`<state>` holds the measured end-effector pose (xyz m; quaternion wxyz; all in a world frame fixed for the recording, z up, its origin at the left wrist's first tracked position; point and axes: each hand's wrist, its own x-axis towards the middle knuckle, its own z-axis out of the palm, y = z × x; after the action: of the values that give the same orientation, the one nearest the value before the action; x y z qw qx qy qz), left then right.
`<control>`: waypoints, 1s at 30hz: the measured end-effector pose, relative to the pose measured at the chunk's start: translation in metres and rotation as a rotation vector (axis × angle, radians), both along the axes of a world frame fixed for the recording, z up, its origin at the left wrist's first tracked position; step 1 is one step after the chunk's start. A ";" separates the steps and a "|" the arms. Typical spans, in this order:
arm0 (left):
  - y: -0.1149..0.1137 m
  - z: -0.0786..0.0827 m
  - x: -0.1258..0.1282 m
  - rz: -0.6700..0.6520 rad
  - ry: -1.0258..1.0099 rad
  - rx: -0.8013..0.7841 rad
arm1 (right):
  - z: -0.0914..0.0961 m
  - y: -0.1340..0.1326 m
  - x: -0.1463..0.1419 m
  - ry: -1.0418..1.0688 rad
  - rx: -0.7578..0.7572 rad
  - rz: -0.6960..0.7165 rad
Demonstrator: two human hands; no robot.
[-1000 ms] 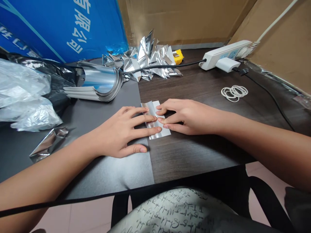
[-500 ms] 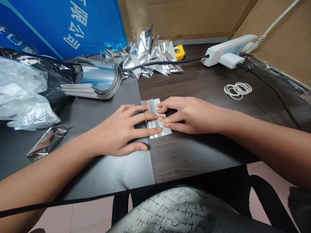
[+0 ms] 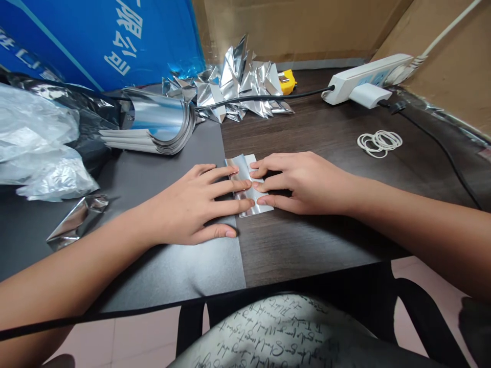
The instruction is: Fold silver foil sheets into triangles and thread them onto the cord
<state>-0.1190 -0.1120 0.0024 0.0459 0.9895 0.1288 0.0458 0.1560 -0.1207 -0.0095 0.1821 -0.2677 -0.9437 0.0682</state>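
Note:
A small sheet of silver foil paper (image 3: 242, 168) with a white side lies on the table, its silver part folded over the white part. My left hand (image 3: 195, 204) rests with fingers spread; three fingertips press on the silver part, and the thumb lies on the grey mat. From the other side my right hand (image 3: 307, 183) reaches in, fingers stretched and apart, fingertips on the white strip along the fold. The fingers partly cover the sheet.
A curved stack of silver sheets (image 3: 169, 143) stands at back left. Folded foil pieces (image 3: 233, 82), a yellow tape measure (image 3: 287, 82) and a power strip (image 3: 368, 76) lie behind. White rubber bands (image 3: 379, 143) are at right; a crumpled plastic bag (image 3: 38, 143) and a foil piece (image 3: 76, 222) at left.
The view has shifted slightly, moving everything a little to the right. Both hands stay on the foil sheet in nearly the same pose.

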 end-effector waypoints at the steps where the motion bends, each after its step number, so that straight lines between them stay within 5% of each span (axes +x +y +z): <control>1: 0.000 0.000 0.000 -0.001 0.004 0.005 | 0.000 0.000 0.000 -0.003 0.002 -0.011; 18: -0.001 0.002 0.000 -0.012 -0.020 -0.009 | 0.004 -0.007 -0.006 -0.010 -0.063 -0.093; 30: -0.001 0.001 0.000 -0.015 -0.027 -0.014 | 0.006 -0.010 -0.008 -0.075 0.062 -0.028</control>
<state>-0.1189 -0.1126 0.0032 0.0551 0.9894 0.1212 0.0577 0.1477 -0.1311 -0.0032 0.1556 -0.2772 -0.9478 0.0262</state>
